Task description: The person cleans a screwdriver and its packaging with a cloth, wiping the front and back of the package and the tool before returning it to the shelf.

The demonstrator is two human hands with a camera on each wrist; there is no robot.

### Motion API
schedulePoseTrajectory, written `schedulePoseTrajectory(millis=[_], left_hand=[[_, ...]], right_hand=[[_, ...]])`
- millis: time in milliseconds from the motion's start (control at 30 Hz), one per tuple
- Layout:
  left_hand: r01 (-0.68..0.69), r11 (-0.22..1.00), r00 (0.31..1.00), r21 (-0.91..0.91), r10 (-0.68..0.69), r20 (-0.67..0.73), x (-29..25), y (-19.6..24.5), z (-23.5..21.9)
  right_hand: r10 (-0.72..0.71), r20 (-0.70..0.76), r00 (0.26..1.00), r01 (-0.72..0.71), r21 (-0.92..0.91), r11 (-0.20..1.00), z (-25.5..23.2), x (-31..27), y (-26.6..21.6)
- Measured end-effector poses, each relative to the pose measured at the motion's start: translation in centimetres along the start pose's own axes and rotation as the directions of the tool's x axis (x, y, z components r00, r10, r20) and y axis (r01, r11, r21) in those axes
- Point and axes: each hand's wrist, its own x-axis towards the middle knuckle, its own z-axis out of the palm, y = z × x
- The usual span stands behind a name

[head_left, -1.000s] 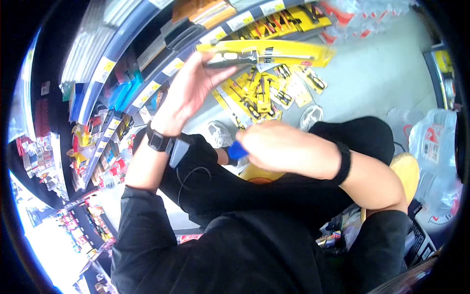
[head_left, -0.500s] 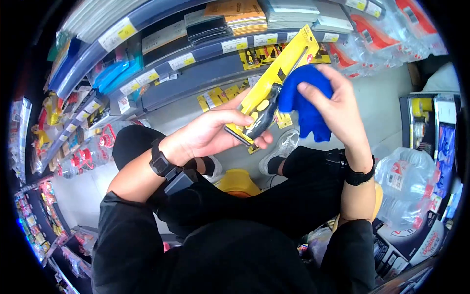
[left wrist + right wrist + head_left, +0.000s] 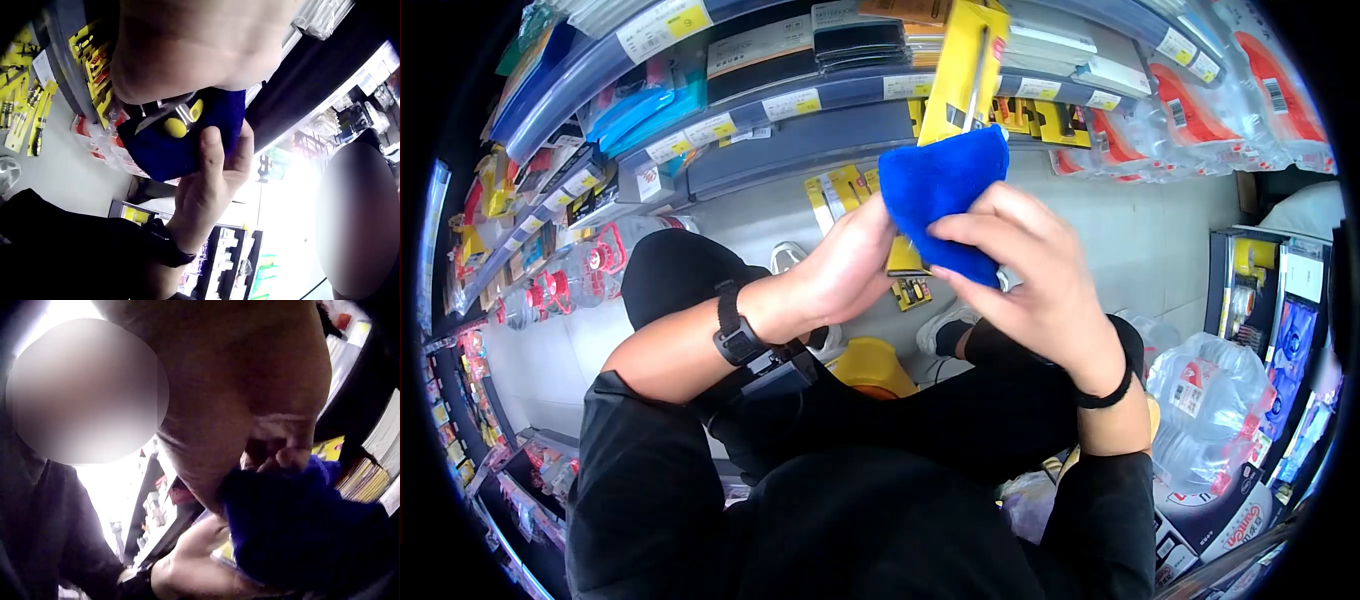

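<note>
Our right hand (image 3: 1025, 270) grips a blue cloth (image 3: 945, 195), fingers curled over its near edge and pressing it against a yellow tool card (image 3: 965, 70). Our left hand (image 3: 850, 265) holds the lower end of that card from the left, its fingers wrapped behind the cloth, so from the head view we cannot see where they meet the card. The cloth covers the card's middle and lower part; only the upper strip shows, rising toward the far shelves with a long metal shaft under the plastic. What tool it is we cannot tell from above.

The left wrist view shows more: the right hand (image 3: 209, 181) with the thumb laid over the cloth (image 3: 187, 144), and in a gap a black and yellow handle (image 3: 178, 122) with a metal clip. The rest of the tool is hidden by cloth and the left palm, which fills the top of that frame. In the right wrist view the cloth (image 3: 300, 531) is a dark blue blur below the right palm, and the left forearm shows below it; little else reads clearly.

Both hands hover above our knees, in front of the shelf (image 3: 800, 105). More yellow cards (image 3: 845, 190) lie on the floor below the shelf, partly hidden by the hands. Water bottles (image 3: 1210, 385) stand at the right, cut by the frame edge. A yellow object (image 3: 870, 365) shows between the legs; most of it is hidden.
</note>
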Motion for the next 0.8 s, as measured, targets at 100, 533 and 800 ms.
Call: schedulePoseTrajectory(millis=[100,533,800], left_hand=[[-0.023,0.999,0.999,-0.022,0.024,0.033,-0.1,0.8,1.2],[-0.391,0.733,0.911,0.557,0.395,0.120,1.7,-2.2,-0.1],[-0.276,0.816,0.947,0.507,0.323,-0.004,0.5,-2.4,-0.2]], right_hand=[[0.148,0.016,0.989,-0.147,0.247,0.958,-1.7,-0.3,0.9],[0.654,-0.287,0.700,-0.414,0.583,0.699,-5.7,-1.7,2.6],[0.071,-0.025,0.997,-0.075,-0.318,0.945,-0.9,-0.9,1.0]])
